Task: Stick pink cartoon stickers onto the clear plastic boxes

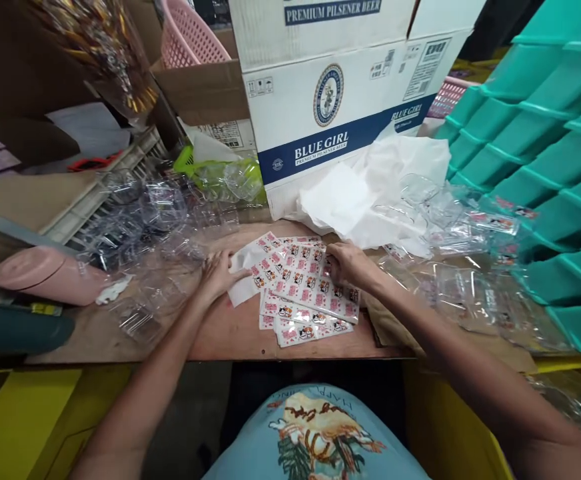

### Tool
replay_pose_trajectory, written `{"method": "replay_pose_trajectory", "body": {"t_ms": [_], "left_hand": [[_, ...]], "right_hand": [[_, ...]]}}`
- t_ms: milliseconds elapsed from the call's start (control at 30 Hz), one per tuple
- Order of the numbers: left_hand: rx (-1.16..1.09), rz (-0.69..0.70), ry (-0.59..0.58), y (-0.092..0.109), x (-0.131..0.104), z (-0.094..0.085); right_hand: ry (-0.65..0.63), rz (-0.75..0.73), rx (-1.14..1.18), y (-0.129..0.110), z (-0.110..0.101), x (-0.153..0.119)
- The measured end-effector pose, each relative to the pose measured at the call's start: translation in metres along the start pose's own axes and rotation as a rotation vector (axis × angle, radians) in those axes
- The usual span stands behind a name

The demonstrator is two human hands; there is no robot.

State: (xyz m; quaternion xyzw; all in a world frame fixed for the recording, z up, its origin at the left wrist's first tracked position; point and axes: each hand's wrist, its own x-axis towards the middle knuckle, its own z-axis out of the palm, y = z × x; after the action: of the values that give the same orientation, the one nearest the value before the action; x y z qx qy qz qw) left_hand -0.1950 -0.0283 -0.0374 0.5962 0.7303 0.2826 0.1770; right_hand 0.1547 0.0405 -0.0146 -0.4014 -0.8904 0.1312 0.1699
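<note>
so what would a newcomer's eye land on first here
Probably the big white cardboard box with a blue printed band, standing at the back centre, then the stacked turquoise plastic bins towering along the right. Nearer, the fanned glossy white sheets with small pink, orange and black cartoon prints lie mid-table, the right hand over them.

White carton [355, 93]: "BLUE GIRL PREMIUM PILSENER BEER" on blue band [365, 133], "BLUE GIRL" again farther right; "PREMIUM PILSENER BEER" on upper panel [320, 37]. Shirt [255, 443]: "HAPPY", inverted, remainder unclear. Sticker sheets [310, 283]: lettering too small.
</note>
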Motion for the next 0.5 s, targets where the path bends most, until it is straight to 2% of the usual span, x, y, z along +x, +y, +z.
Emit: {"method": "replay_pose_trajectory", "body": {"t_ms": [100,200,300,333,400,500], "left_hand": [[-0.094,0.022,-0.006,-0.001,0.01,-0.006],[-0.209,0.062,0.055,0.017,-0.003,-0.013],[-0.51,0.063,0.023,0.048,-0.03,-0.021],[-0.641,0.056,-0.014,0.058,-0.038,-0.025],[-0.882,0.049,-0.138,0.075,-0.051,-0.034],[-1.154,0.048,-0.417,0.089,-0.055,-0.044]], "right_hand": [[0.089,-0.011,-0.022,-0.006,0.013,0.008],[0.214,-0.036,0.029,-0.025,0.012,0.016],[0.278,-0.031,0.4,-0.052,-0.005,0.032],[0.243,-0.019,0.59,-0.061,-0.013,0.038],[0.068,0.025,0.935,-0.074,-0.029,0.048],[-0.237,0.085,1.188,-0.08,-0.045,0.048]]}}
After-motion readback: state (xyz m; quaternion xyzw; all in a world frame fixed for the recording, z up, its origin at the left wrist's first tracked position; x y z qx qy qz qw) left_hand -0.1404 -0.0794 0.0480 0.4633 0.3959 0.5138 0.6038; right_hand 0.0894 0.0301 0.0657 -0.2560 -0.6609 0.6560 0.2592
